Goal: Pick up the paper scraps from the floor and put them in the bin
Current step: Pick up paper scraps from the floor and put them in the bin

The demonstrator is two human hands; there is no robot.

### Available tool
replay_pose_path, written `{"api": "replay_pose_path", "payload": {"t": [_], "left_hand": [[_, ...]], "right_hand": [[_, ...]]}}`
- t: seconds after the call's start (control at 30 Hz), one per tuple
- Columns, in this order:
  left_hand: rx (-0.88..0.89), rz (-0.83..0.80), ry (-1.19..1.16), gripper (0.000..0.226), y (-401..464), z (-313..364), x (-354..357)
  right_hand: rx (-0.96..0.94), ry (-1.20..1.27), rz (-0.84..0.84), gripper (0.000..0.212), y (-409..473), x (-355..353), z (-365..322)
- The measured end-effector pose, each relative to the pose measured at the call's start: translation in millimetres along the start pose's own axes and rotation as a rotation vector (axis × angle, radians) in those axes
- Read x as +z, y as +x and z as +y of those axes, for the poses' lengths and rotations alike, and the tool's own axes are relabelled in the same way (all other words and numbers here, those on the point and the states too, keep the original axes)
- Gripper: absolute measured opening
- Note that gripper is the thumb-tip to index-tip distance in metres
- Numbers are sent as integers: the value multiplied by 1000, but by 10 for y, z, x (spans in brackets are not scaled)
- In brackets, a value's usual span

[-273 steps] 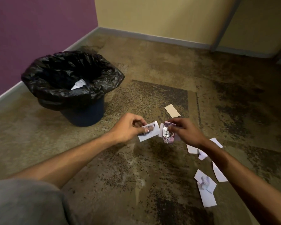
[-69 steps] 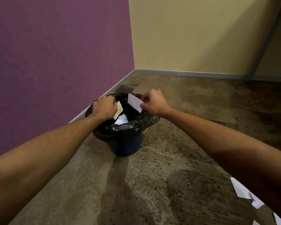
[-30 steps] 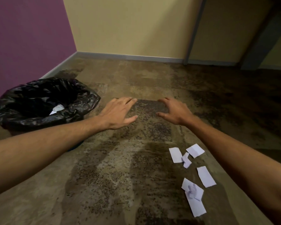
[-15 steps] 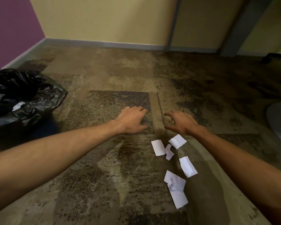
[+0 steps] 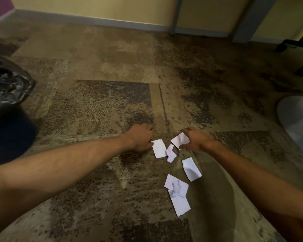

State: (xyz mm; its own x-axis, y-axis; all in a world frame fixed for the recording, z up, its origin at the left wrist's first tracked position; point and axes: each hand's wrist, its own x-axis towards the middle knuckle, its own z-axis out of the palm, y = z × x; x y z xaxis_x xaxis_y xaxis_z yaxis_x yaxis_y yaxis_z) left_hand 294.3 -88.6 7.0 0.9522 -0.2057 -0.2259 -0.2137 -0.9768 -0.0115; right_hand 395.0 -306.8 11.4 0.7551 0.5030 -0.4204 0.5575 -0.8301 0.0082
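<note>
Head view, mottled carpet floor (image 5: 101, 105). Left hand (image 5: 141, 138) curled low at edge of a flat white scrap (image 5: 159, 148), fingers hidden (grip: cannot tell). Right hand (image 5: 196, 140) fingers spread, arched around upper scrap (image 5: 179, 140); contact w/ thumb likely, not clamped. Small crumpled scrap (image 5: 170, 153) betw. the two. Further scraps nearer camera: single slip (image 5: 191, 169), overlapped pile (image 5: 178, 194). Bin w/ black liner (image 5: 7, 88) far left, well apart from scraps.

Paper scraps (image 5: 177, 169) on the floor (image 5: 98, 105) between both hands, bin (image 5: 6, 95) far left.
</note>
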Motion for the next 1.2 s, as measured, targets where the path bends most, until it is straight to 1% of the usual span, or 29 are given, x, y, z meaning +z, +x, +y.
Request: {"api": "replay_pose_path", "payload": {"t": [0.1,0.2,0.3,0.4,0.5,0.6,0.63,0.7,0.8,0.87,0.9,0.97,1.0,1.03,1.07,1.13,1.17,1.2], "left_hand": [[19,-83,-27,69,92,111,199],[38,-106,-29,76,165,220,331],[74,-126,8,72,205,273,386],[117,-141,57,67,209,263,389],[161,-64,42,62,213,254,389],[161,-55,3,56,180,276,343],[157,-65,0,55,159,279,324],[142,-94,-24,51,131,274,293],[99,-91,-117,31,92,222,268],[49,-94,-187,18,70,166,241],[21,-109,-229,14,59,134,222],[-17,-140,-318,11,35,67,187],[-29,-141,-361,11,21,38,170],[-38,-135,-396,12,1,13,151],[-44,-125,-423,11,-19,-10,133],[-60,-109,-455,8,-61,-55,100],[-70,-98,-462,8,-82,-79,85],[-78,-86,-469,10,-100,-105,73]], "right_hand": [[-11,11,-23,76,37,69,17],[-29,-38,-29,72,89,135,11],[-48,-94,-16,64,135,188,36],[-55,-147,-39,63,162,235,73],[-58,-104,-60,65,171,279,105],[-48,-61,-52,69,177,262,132],[-48,-60,-50,68,180,244,133],[-62,-43,-37,57,191,203,137],[-68,76,-8,35,199,125,150],[-71,212,-11,17,207,56,167],[-88,287,-28,11,204,13,176],[-131,454,-71,31,163,-92,172],[-145,522,-95,37,127,-142,162],[-162,563,-120,37,91,-177,144],[-177,573,-153,34,60,-202,113],[-191,564,-216,16,31,-193,31],[-193,558,-237,11,36,-167,-23],[-180,551,-239,16,49,-140,-82]]}}
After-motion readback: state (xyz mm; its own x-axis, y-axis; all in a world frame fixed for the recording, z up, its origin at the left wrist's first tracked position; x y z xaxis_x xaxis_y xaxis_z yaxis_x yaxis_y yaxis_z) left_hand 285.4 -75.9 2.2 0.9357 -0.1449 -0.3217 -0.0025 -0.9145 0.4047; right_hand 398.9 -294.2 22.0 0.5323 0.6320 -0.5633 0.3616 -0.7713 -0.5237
